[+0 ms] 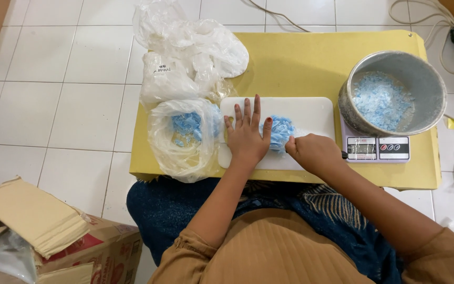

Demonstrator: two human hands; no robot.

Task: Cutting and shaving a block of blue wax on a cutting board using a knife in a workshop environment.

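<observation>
Blue flakes (279, 131) heaped mid-board (311, 113); left hand (247, 138) flat and open beside them, right hand (315, 153) fisted, contents hidden. Careless sweeps could scatter flakes off the near edge.

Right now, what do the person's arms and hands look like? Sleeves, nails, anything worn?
Both hands are bare, no gloves. The left hand has dark red polish on its nails. The right hand shows no rings or watch. Ribbed tan sleeves with gathered cuffs are pushed up the forearms.

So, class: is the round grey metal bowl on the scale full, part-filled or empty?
Part-filled. Pale blue flakes cover only the bottom of the round grey metal bowl; its inner walls are bare above them.
</observation>
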